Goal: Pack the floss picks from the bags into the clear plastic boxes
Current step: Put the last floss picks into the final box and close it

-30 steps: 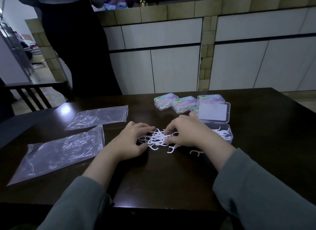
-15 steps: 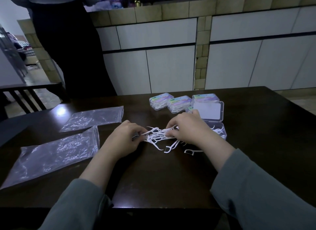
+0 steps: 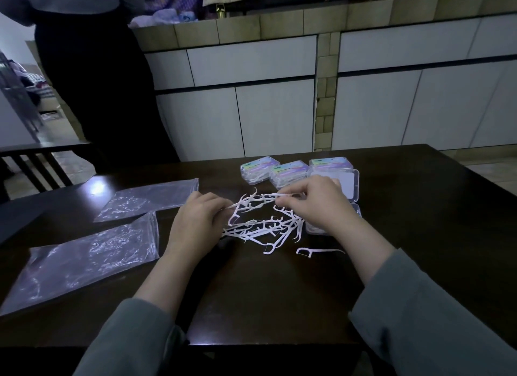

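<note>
Dark polished wood forms the table (image 3: 251, 297), which stands before white cabinet doors (image 3: 274, 115) under a tiled counter edge. Both hands work over a loose pile of white floss picks (image 3: 263, 227) lying on the wood between them. The left hand (image 3: 195, 224) has its fingers curled and pinches the thin ends of a few picks at the pile's near-left side. The right hand (image 3: 316, 205) pinches a small bundle of picks (image 3: 268, 198) lifted just above the pile, and this bundle spans across to the left hand's fingertips. Just nearer than the right hand, one stray pick (image 3: 319, 251) lies alone on the table, apart from the pile.

Partly under and beyond the right hand sits an open clear box (image 3: 316, 228) with some picks in it; its hinged lid (image 3: 349, 185), bearing a white label, lies flat beyond the knuckles. Farther still from the hands, three closed clear boxes (image 3: 288, 172) with coloured labels stand in a row, touching or almost touching one another.

Out past the left hand lie two flat clear plastic bags: one (image 3: 86, 261) near the left forearm, the other (image 3: 151, 198) beyond it. Grey sleeves (image 3: 436, 319) cover both forearms. Beyond the table's far-left corner another person (image 3: 98, 76) in dark clothing stands by the counter, with a dark chair back (image 3: 36, 165) just beside.
</note>
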Demonstrator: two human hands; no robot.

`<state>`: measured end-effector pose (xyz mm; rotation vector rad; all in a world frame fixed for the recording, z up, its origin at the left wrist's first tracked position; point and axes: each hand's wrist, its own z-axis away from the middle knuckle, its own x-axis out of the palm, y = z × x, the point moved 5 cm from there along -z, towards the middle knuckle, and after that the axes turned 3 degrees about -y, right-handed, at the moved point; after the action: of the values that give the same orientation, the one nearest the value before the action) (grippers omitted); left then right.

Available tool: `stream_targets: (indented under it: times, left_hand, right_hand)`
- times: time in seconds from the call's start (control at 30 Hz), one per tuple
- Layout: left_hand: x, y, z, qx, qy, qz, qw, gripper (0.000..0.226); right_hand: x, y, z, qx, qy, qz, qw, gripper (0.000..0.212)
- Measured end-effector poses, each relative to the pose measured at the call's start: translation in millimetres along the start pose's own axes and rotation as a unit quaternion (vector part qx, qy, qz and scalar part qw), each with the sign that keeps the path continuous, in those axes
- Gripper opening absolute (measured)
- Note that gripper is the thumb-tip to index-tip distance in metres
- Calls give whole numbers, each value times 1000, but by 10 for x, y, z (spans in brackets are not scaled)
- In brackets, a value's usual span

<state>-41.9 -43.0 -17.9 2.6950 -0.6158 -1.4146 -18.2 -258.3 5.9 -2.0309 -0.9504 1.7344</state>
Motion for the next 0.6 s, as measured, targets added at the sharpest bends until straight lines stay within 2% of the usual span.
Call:
stream_targets:
  times: [0.23, 0.47, 0.6]
  left_hand:
    - [-32, 45, -2, -24, 45, 35, 998, 12]
    - [10, 239, -53, -17, 38, 47, 998, 14]
    - [89, 450, -171, 2, 42, 56, 998, 15]
  right_hand:
    - [-97, 121, 22, -11, -1, -28, 1000, 17]
    - [-381, 279, 127, -11, 63, 34, 997, 28]
    - [-564, 490, 194, 30, 85, 62, 994, 30]
